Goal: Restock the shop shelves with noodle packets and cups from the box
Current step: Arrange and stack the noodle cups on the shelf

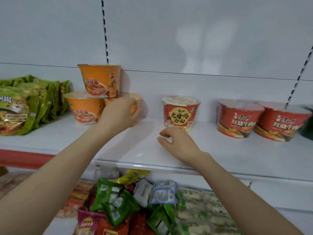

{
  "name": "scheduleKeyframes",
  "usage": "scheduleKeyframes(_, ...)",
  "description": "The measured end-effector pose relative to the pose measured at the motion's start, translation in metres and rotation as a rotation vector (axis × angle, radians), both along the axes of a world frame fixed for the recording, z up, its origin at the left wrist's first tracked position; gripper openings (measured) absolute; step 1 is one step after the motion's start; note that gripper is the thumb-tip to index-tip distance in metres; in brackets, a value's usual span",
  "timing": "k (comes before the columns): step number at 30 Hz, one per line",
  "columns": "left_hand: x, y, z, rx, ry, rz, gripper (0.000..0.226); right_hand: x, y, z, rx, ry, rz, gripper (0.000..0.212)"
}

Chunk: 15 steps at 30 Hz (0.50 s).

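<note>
Three orange noodle cups stand on the white shelf (152,150): one orange cup (84,111) at the left, one (135,106) beside it, and a third (100,80) stacked on top of both. My left hand (118,114) grips the right-hand lower orange cup from the front. A single red-and-cream noodle cup (180,114) stands mid-shelf. My right hand (176,141) hovers just in front of it with fingers loosely curled, holding nothing. Two red beef noodle cups (237,117) (281,122) stand at the right.
Green noodle packets (25,106) stand upright in a row at the shelf's left end. Below the shelf lies a pile of mixed snack and noodle packets (127,204). A dark green object (307,122) sits at the far right edge.
</note>
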<state>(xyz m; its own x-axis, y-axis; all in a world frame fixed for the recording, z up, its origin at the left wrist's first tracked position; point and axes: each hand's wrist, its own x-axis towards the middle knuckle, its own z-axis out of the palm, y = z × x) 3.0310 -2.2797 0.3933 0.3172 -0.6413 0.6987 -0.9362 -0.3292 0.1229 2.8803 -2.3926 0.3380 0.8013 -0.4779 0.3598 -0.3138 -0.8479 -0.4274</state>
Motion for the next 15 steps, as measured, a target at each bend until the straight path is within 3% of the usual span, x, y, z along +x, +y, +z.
scheduleKeyframes(2, 0.004, -0.017, 0.001, 0.042, 0.002, -0.048, 0.020, -0.004, -0.005, 0.001, -0.006, 0.013, -0.075, 0.033)
scheduleKeyframes(5, -0.001, -0.047, 0.004, 0.123, 0.017, -0.074, 0.042, -0.015, -0.023, 0.004, -0.009, 0.036, -0.222, 0.027)
scheduleKeyframes(9, -0.009, -0.077, 0.009, 0.153, 0.004, -0.109, 0.052, -0.023, -0.053, 0.013, 0.018, 0.025, -0.376, 0.025)
scheduleKeyframes(12, -0.010, -0.094, 0.013, 0.219, 0.030, -0.143, 0.058, -0.017, -0.066, 0.022, 0.062, 0.074, -0.457, 0.048)
scheduleKeyframes(15, -0.009, -0.110, 0.012, 0.267, 0.062, -0.207, 0.049, -0.006, -0.080, 0.022, 0.097, 0.112, -0.478, 0.060)
